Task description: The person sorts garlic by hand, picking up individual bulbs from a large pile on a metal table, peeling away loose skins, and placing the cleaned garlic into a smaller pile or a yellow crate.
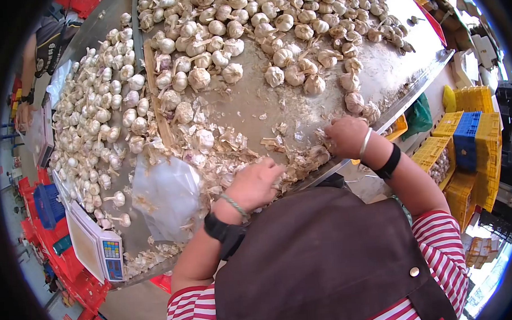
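Note:
My left hand is low over a heap of dry garlic skins at the table's near edge, its fingers bent together; what they hold, if anything, is hidden. Farther right, my right hand has its fingers curled down beside the skins, just below the end of a row of garlic bulbs. Its fingertips are hidden too. A crumpled clear plastic bag lies left of my left hand. Many whole bulbs spread over the metal table beyond both hands.
A wooden strip divides off more garlic at the left. A digital scale stands at the near left corner. Yellow crates and a blue crate are stacked at the right. Another person's hand shows at the far left.

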